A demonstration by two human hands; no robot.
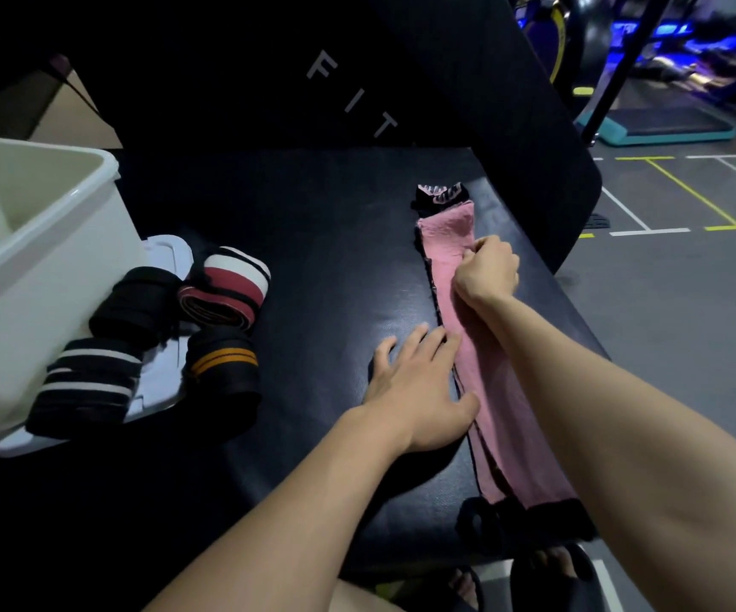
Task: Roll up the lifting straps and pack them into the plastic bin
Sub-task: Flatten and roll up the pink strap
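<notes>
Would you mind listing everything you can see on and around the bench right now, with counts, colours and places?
pink strap: 1, pink with black ends, laid out flat along the right side of the bench
rolled straps: 4, black with red-white, orange or white stripes, beside the bin on the lid
plastic bin: 1, white, left edge of the bench, open
bin lid: 1, white, flat under the bin and rolls
bench: 1, black padded top
step platform: 1, teal and black, on the floor far right
sandals: 2, black, on the person's feet below the bench
left hand: flat, fingers touching the pink strap's edge
right hand: pinching the pink strap
</notes>
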